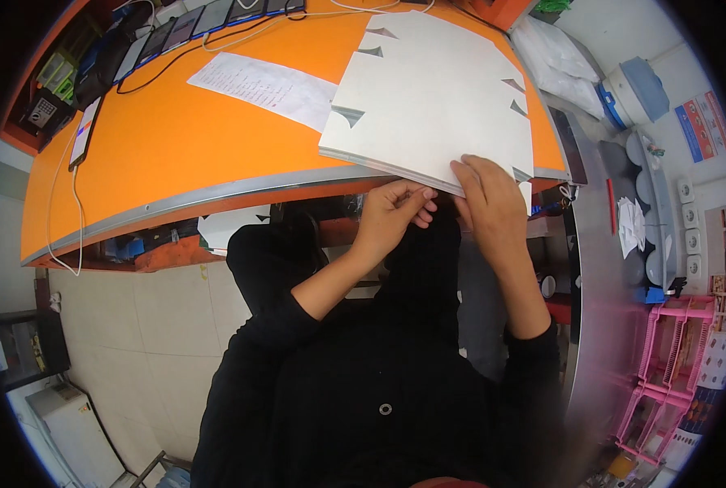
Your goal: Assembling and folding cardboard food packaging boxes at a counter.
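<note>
A stack of flat white cardboard sheets (436, 89) with notches cut along its sides lies at the right of the orange table, its near corner reaching the front edge. My right hand (493, 207) grips that near edge, fingers on the top sheet and thumb by the layered side. Just left of it, my left hand (391, 215) is closed, fingers curled and thumb tip against them, right below the stack's edge. Whatever lies in that pinch is too small to make out. Beside the stack, partly tucked under it, is a sheet of paper with handwriting (261, 85).
The orange table (159, 154) has a metal front edge. Several phones (188, 26) with cables line its back, and another phone (86, 134) lies at the left end. To the right stand a grey metal counter (603, 268) and pink racks (664, 366). Under the tabletop sits a shelf with items.
</note>
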### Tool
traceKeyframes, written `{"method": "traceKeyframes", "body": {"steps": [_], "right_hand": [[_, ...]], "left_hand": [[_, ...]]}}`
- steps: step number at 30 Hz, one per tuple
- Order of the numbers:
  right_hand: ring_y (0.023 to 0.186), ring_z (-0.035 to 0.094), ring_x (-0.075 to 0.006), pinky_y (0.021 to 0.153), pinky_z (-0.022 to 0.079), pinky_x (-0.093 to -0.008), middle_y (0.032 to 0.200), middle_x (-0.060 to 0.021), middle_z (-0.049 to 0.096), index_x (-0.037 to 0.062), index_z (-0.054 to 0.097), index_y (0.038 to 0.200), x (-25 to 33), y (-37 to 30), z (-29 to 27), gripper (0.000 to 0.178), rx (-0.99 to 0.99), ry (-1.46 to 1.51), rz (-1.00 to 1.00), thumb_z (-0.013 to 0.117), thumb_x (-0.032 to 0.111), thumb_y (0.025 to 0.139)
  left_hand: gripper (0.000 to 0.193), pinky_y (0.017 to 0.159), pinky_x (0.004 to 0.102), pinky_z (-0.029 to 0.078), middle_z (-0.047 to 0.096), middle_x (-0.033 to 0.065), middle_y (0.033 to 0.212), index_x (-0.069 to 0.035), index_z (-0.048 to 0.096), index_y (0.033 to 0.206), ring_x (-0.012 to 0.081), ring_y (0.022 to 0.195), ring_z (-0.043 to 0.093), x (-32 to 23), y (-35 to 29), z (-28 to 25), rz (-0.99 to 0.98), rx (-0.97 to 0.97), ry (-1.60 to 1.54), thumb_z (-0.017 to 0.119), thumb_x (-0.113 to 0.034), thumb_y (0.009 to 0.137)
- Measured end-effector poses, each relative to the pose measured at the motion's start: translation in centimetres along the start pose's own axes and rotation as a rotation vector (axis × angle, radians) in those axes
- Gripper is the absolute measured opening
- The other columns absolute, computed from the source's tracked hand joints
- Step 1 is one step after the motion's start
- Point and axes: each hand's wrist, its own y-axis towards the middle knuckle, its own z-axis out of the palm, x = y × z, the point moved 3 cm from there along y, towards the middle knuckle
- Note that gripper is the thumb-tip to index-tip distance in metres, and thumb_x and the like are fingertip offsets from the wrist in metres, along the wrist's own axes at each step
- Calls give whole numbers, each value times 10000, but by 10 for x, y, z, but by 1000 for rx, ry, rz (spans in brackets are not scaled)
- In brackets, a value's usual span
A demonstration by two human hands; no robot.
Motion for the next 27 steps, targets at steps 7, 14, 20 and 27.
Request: {"method": "traceKeyframes", "body": {"steps": [7, 14, 20, 27], "right_hand": [[898, 640, -254, 742, 526, -328, 1004, -89, 639, 27, 626, 1038, -13, 10, -21, 350, -143, 136, -55, 676, 23, 691], [901, 635, -242, 749, 519, -325, 1004, -73, 643, 39, 630, 1034, -7, 7, -23, 356, -152, 213, -15, 686, 30, 682], [883, 617, -212, 784, 490, -308, 1038, -107, 638, 36, 616, 1134, -7, -32, -23, 434, -15, 682, 225, 721, 57, 714], [786, 612, -117, 679, 488, -225, 856, -64, 652, 29, 707, 946, -7, -81, -36, 214, 102, 1235, 592, 739, 30, 735]], "left_hand": [[170, 562, 232, 511, 631, 72, 704, 44, 644, 909, 105, 605, 603, -25, 5, 19, 126, -41, 49, 573, -110, 917], [162, 609, 242, 523, 632, 75, 746, 36, 639, 919, 117, 646, 610, 46, -21, -3, -227, 23, 127, 540, -92, 930], [90, 596, 244, 505, 636, 75, 771, 7, 648, 903, 130, 663, 614, -13, -43, 24, 41, 73, 256, 601, -67, 881], [69, 556, 323, 468, 611, 101, 724, -20, 651, 813, 239, 627, 603, -46, -46, 67, 617, 409, 866, 692, -28, 759]]}}
